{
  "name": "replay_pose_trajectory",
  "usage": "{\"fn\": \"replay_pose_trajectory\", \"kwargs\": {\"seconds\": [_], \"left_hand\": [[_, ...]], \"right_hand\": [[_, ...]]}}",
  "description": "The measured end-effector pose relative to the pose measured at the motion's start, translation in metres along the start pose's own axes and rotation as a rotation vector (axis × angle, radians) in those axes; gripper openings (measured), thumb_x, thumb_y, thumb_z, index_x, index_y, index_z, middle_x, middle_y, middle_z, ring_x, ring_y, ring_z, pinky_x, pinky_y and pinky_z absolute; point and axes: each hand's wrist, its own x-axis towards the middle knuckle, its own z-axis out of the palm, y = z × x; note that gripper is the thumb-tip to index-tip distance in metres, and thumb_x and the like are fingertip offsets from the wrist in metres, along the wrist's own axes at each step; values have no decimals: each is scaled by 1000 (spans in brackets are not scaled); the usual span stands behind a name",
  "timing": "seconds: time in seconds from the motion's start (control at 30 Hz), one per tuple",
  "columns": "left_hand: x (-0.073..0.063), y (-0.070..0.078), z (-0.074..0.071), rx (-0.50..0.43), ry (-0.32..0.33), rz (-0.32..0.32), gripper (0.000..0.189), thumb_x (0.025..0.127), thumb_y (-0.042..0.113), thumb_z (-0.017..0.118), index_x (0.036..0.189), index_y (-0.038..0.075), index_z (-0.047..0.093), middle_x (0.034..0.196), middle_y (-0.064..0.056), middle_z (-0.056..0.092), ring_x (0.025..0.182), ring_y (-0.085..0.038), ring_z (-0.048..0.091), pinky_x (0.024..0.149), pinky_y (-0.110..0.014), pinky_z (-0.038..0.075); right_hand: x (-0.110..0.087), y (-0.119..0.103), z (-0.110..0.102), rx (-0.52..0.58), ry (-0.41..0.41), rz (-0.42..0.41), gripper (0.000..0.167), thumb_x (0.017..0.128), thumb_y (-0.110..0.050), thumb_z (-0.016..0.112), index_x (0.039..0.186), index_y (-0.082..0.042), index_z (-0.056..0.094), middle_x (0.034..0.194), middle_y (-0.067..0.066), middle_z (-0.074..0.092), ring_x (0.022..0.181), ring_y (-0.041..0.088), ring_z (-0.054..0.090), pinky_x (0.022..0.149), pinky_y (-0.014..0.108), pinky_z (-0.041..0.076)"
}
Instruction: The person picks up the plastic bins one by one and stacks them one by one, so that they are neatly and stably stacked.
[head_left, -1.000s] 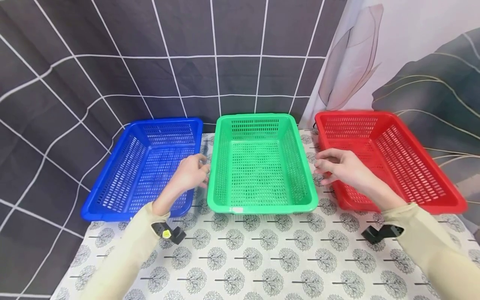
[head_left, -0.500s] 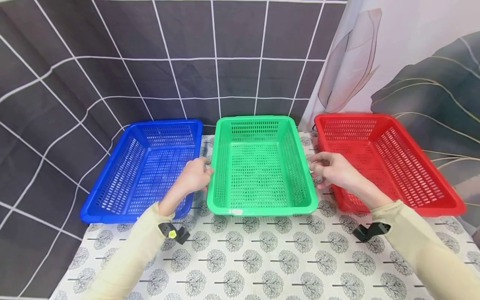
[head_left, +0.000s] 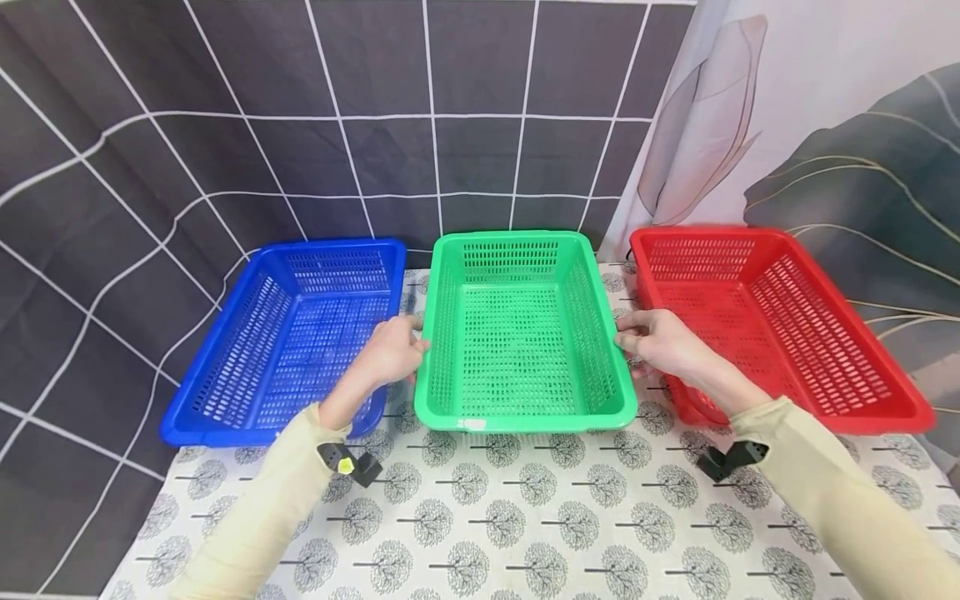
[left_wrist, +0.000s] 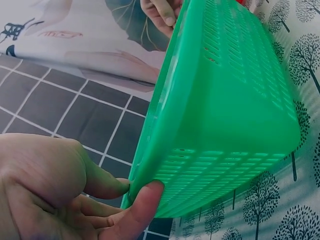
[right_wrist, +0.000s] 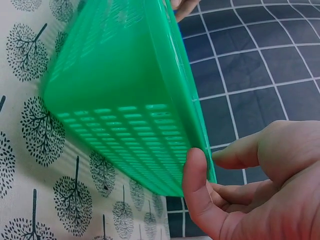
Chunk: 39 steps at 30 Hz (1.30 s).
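Note:
A green plastic basket (head_left: 517, 350) with slotted walls stands on the table between my hands. My left hand (head_left: 393, 348) pinches its left rim, thumb against the rim edge and fingers under it at the outer wall, as the left wrist view shows (left_wrist: 60, 185). On the opposite side my right hand (head_left: 663, 340) takes the right rim the same way. In the right wrist view the right thumb (right_wrist: 240, 152) lies at the rim and a finger (right_wrist: 196, 175) presses the slotted wall below it. Inside, the green basket holds nothing visible.
A blue basket (head_left: 281, 437) stands to the left, and a red basket (head_left: 900, 400) to the right, near my right forearm. The tablecloth (head_left: 502, 533) has a tree print. Dark checked fabric (head_left: 480, 75) hangs behind, with a pale patterned curtain (head_left: 847, 50) at the right.
Both hands have moved inward to the green basket, the left to the right and the right to the left, and their fingers have closed on its rims. The baskets stay in place.

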Motion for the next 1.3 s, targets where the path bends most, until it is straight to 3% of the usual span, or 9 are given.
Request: {"fn": "replay_pose_trajectory", "kwargs": {"seconds": [0.1, 0.3, 0.57, 1.1, 1.3], "left_hand": [[1, -1, -1, -20, -2, -5, 54, 100, 3, 55, 147, -12, 34, 91, -17, 70, 59, -26, 68, 50, -30, 54], [0, -3, -1, -50, -2, -19, 56, 100, 3, 57, 149, -11, 33, 100, -18, 69, 62, -27, 69, 73, -36, 60], [1, -4, -2, -123, -3, -29, 54, 97, 1, 60, 146, -10, 38, 94, -15, 67, 60, -24, 69, 82, -41, 59], [-1, -9, -6, -236, -13, -36, 54, 98, 1, 59, 145, -11, 38, 88, -15, 64, 64, -25, 66, 68, -35, 60], [-4, -6, -10, -279, -18, -41, 53, 97, 1, 60, 145, -10, 39, 87, -16, 63, 65, -25, 65, 71, -39, 61]], "right_hand": [[1, 0, 0, -5, -9, -5, 42, 98, -1, 56, 131, 21, 45, 85, 14, 58, 65, 25, 67, 53, 34, 56], [1, 0, 2, -9, -9, 1, 38, 98, -1, 54, 129, 21, 47, 85, 14, 54, 65, 26, 63, 50, 31, 52], [0, 0, 2, 51, 2, 9, 38, 98, 1, 54, 128, 23, 45, 92, 13, 57, 65, 19, 59, 51, 27, 52], [-3, -3, 2, 72, -9, 37, 39, 100, 0, 52, 132, 20, 42, 92, 15, 60, 65, 21, 59, 49, 27, 50], [-5, -5, -1, 78, -8, 23, 38, 100, -1, 52, 131, 20, 42, 91, 13, 60, 67, 24, 60, 47, 28, 51]]}}
